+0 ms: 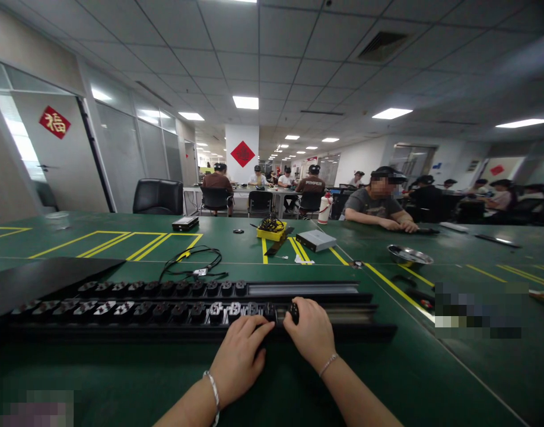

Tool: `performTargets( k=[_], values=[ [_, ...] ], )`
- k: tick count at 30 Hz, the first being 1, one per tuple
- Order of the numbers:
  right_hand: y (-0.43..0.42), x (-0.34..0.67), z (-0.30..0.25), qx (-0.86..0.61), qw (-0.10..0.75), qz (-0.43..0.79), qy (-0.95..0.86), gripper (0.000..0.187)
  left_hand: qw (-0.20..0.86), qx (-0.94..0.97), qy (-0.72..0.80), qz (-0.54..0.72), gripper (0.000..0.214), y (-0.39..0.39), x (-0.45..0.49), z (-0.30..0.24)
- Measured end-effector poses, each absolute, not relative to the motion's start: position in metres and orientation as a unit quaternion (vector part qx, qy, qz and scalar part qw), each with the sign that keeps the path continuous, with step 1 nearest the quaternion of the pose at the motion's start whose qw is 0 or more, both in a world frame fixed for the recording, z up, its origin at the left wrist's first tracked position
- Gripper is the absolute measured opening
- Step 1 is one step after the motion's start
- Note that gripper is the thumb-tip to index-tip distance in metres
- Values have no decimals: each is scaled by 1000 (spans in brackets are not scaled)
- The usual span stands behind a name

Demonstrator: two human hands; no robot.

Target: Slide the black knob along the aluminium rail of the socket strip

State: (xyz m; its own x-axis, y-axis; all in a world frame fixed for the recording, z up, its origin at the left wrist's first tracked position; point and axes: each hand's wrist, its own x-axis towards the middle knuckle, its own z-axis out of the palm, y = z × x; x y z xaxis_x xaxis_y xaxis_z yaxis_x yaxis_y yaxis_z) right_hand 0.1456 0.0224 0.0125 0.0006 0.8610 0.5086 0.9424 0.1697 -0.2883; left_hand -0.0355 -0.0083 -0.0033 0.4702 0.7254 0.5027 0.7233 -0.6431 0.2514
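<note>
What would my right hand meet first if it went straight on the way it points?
The right hand pinches a black module seated on the near rail. Straight on, it would likely meet the far rail first, though depth is unclear.

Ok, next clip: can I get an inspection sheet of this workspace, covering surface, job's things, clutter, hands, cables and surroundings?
Surface: green table with yellow marking lines.
Job's things: long black rail holding two rows of socket modules; the right ends of both rows are unfilled.
Clutter: black panel at left; black device, yellow box, grey box and metal bowl farther back.
Hands: left hand rests open on the rail's front edge; right hand pinches a small black module at the front row.
Cables: black cable lies loose behind the rail; coiled leads in the yellow box.
Surroundings: open office; co-worker seated at right, others at farther tables; black chair.
</note>
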Motion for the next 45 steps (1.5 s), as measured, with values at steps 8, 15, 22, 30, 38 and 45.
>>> performTargets(
  k=[8, 15, 22, 30, 38, 45],
  values=[
    [22, 146, 12, -636, 306, -63, -706, 21, 1, 857, 427, 289, 55, -8, -36, -1],
    [22, 144, 12, -639, 309, -61, -701, 21, -9, 855, 434, 285, 54, -8, -36, -3],
    [23, 144, 14, -641, 308, -43, -702, 20, -29, 856, 430, 285, 54, -6, -37, -4],
    [23, 144, 14, -640, 308, -47, -703, 20, -20, 857, 428, 288, 54, -8, -36, -2],
    [23, 144, 14, -644, 307, -48, -699, 22, -20, 857, 431, 283, 54, -7, -37, -1],
    [23, 143, 14, -650, 302, -44, -696, 22, -19, 858, 427, 285, 55, -7, -36, -3]
  ],
)
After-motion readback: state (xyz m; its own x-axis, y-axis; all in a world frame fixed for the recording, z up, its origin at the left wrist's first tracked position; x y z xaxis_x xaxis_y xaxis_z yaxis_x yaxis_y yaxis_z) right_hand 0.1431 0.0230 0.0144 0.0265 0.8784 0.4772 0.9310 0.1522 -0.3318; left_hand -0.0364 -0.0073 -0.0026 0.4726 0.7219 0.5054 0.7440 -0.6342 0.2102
